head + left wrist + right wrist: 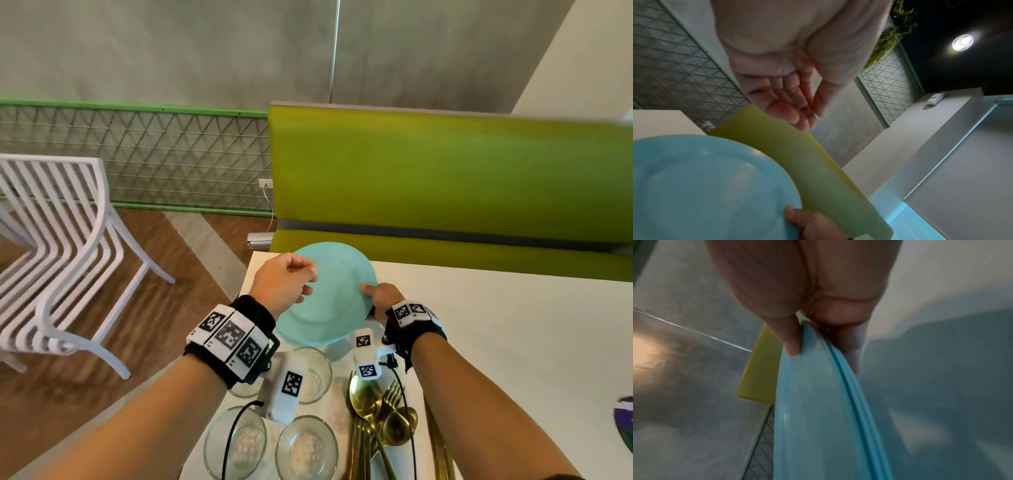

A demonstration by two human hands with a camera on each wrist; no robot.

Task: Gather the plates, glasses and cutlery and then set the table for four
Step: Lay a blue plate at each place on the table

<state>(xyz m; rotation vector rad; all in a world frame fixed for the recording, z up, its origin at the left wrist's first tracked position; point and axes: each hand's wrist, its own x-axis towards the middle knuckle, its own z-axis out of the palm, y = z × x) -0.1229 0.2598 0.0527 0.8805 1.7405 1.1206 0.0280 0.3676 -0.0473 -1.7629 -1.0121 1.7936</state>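
A stack of turquoise plates (335, 294) is held tilted above the near left corner of the white table (513, 342). My right hand (373, 298) grips the stack's right rim. In the right wrist view my thumb (791, 344) lies on the top plate (818, 410) and two rims show beneath it. My left hand (301, 277) hovers over the stack's left rim with loosely curled fingers (797, 112) that hold nothing and stay clear of the plates (705, 186). Several clear glasses (311, 373) and a pile of gold cutlery (376, 418) lie on the table below my wrists.
A green upholstered bench (445, 178) runs along the table's far side. A white slatted chair (58, 246) stands on the wooden floor to the left. Something purple and green (625, 428) shows at the table's right edge.
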